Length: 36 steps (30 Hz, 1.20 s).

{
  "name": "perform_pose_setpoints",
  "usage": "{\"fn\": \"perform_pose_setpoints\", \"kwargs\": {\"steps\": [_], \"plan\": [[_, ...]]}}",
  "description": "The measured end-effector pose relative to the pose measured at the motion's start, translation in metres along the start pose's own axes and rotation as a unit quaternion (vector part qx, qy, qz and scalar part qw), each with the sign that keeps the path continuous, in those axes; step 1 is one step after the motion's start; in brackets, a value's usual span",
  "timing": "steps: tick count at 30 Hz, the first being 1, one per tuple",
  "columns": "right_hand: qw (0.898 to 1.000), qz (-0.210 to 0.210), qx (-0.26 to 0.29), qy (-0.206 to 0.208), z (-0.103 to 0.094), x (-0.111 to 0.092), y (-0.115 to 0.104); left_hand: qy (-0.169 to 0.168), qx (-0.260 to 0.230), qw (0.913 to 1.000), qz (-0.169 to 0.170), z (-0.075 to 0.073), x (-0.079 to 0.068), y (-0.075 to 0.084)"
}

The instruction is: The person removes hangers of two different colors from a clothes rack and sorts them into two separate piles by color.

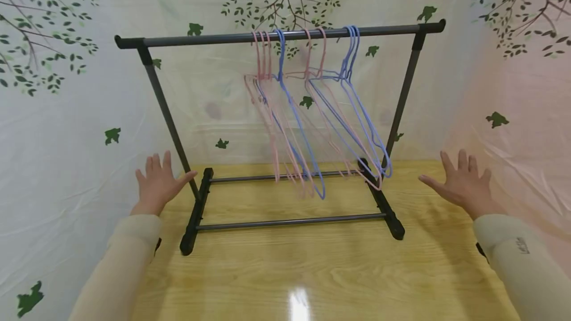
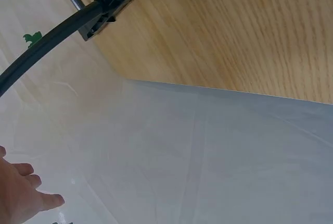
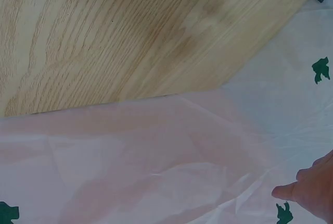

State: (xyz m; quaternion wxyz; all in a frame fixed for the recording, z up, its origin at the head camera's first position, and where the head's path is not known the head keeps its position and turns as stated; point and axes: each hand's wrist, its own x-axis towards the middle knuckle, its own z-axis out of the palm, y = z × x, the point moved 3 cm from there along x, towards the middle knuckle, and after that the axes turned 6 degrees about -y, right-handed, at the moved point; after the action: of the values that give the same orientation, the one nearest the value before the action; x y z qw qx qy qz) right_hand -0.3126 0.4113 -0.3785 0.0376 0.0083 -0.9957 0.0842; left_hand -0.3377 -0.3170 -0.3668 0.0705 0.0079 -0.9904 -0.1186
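Both hands are held out with fingers spread and nothing in them. In the head view the left hand [image 1: 156,185] is just left of the left post of a black garment rack [image 1: 205,39]; whether its thumb touches the post I cannot tell. The right hand [image 1: 464,185] is apart from the rack, on its right. From the rack's top bar hang pink hangers [image 1: 273,137] and blue hangers [image 1: 362,108], in a left group and a right group. The wrist views show only part of the left hand [image 2: 23,193] and the right hand [image 3: 309,190].
The rack's black feet [image 1: 193,222] stand on a wood-grain surface [image 1: 267,266], joined by two low crossbars. Pale cloth [image 1: 58,162] printed with green leaves and branches surrounds the surface at the back and both sides.
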Motion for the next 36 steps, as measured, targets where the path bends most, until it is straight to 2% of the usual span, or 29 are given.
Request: {"fn": "perform_pose_setpoints", "kwargs": {"steps": [7, 13, 24, 36], "plan": [[1.000, 0.003, -0.002, 0.010, -0.003, 0.002, 0.000, 0.017, -0.020, 0.9996, 0.002, -0.009, 0.008, 0.005], [1.000, 0.006, 0.007, 0.014, -0.012, 0.001, -0.003, 0.039, -0.085, 0.9956, 0.007, -0.016, 0.015, 0.011], [0.999, 0.012, 0.032, 0.015, -0.026, 0.007, -0.011, 0.063, -0.207, 0.9763, -0.011, -0.020, 0.020, 0.012], [0.998, -0.009, 0.059, 0.032, -0.037, 0.010, -0.022, 0.078, -0.290, 0.9535, -0.016, -0.016, 0.022, 0.013]]}}
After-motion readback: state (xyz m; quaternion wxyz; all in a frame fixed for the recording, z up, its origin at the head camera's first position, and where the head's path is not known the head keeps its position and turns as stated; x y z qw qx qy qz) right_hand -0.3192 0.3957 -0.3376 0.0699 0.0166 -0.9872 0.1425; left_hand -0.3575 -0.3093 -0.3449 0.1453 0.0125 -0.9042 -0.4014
